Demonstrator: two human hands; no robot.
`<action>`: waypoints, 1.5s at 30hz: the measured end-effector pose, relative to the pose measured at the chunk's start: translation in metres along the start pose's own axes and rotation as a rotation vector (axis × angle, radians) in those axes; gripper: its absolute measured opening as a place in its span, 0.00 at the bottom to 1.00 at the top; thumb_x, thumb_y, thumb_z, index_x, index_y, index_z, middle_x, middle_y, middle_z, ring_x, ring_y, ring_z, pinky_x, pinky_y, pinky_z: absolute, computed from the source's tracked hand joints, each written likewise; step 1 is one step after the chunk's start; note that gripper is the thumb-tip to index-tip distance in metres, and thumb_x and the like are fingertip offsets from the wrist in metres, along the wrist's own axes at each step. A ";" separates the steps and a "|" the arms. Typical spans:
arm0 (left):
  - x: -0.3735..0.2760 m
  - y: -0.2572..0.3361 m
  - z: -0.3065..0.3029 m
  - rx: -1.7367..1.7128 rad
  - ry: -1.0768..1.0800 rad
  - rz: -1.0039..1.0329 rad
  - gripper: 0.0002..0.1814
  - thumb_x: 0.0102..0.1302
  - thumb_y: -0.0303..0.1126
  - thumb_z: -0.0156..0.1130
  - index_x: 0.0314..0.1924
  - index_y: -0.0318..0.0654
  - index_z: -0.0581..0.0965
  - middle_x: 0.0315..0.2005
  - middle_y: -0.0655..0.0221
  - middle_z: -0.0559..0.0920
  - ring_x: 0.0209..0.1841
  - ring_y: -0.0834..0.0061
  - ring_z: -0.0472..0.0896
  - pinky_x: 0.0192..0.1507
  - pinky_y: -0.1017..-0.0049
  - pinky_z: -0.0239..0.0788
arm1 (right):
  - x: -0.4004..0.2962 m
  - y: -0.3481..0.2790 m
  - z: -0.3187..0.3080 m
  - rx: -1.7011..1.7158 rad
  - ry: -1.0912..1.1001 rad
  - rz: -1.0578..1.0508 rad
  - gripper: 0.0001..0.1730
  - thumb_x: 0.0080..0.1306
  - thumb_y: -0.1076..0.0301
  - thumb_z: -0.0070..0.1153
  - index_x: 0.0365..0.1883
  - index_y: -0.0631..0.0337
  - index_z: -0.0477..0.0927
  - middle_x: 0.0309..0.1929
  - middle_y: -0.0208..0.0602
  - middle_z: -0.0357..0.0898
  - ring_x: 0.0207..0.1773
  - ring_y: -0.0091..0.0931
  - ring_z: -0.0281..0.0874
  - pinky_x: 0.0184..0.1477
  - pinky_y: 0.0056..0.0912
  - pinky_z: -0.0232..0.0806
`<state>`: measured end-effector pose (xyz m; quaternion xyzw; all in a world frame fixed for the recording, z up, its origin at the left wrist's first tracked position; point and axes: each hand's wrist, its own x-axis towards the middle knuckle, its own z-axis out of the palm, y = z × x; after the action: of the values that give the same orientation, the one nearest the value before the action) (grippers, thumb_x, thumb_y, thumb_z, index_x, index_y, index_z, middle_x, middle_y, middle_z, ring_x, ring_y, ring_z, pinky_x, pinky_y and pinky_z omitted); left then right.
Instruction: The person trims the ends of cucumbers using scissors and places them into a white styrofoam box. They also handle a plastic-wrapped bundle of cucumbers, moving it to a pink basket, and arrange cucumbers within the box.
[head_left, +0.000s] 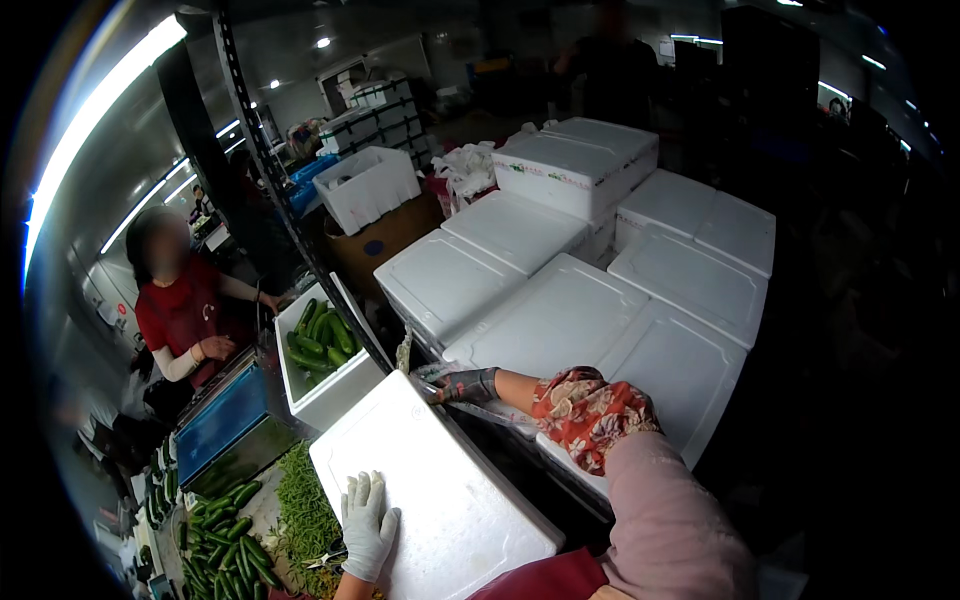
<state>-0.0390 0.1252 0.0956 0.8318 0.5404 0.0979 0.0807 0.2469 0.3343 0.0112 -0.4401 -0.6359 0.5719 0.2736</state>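
Observation:
A closed white foam box (450, 487) lies tilted right before me. My left hand (367, 525), in a pale glove, rests flat on its lid near the left edge, fingers spread slightly. Beyond the box's far right side reaches my right hand (461, 386), in a dark patterned glove, at a strip of clear plastic (495, 412) with printing on it; its fingertips are partly hidden, so its grip cannot be told. Past the far end of the box, an open foam box (337, 386) holds green cucumbers (322, 337).
Stacked foam boxes (547, 315) fill the right side. A perforated metal post (277, 187) rises at left. A co-worker in red (187, 300) stands behind a blue-topped metal unit (225, 427). Green beans (307, 502), scissors (324, 559) and more cucumbers (225, 547) lie lower left.

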 end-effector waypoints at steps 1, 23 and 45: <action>0.000 0.000 0.000 0.003 0.000 0.000 0.33 0.57 0.40 0.54 0.62 0.37 0.62 0.63 0.51 0.58 0.67 0.50 0.49 0.66 0.56 0.37 | -0.001 0.004 -0.002 0.004 -0.020 0.015 0.10 0.62 0.61 0.51 0.34 0.58 0.71 0.35 0.31 0.74 0.38 0.26 0.71 0.41 0.29 0.65; 0.002 0.002 0.003 0.032 0.043 0.041 0.33 0.55 0.36 0.55 0.61 0.34 0.62 0.61 0.49 0.60 0.65 0.47 0.52 0.65 0.57 0.41 | 0.035 0.007 -0.006 -0.073 0.093 -0.022 0.23 0.57 0.54 0.53 0.44 0.61 0.72 0.43 0.41 0.74 0.47 0.33 0.72 0.48 0.34 0.65; -0.042 0.024 -0.015 -0.024 0.124 0.082 0.30 0.60 0.42 0.49 0.63 0.43 0.60 0.60 0.53 0.62 0.65 0.50 0.55 0.64 0.57 0.45 | 0.018 -0.136 0.017 -1.347 0.199 -0.061 0.11 0.54 0.65 0.52 0.33 0.60 0.79 0.35 0.44 0.80 0.40 0.37 0.79 0.41 0.37 0.70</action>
<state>-0.0386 0.0779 0.1130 0.8447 0.5085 0.1586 0.0529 0.1904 0.3479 0.1371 -0.5469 -0.8371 0.0003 0.0132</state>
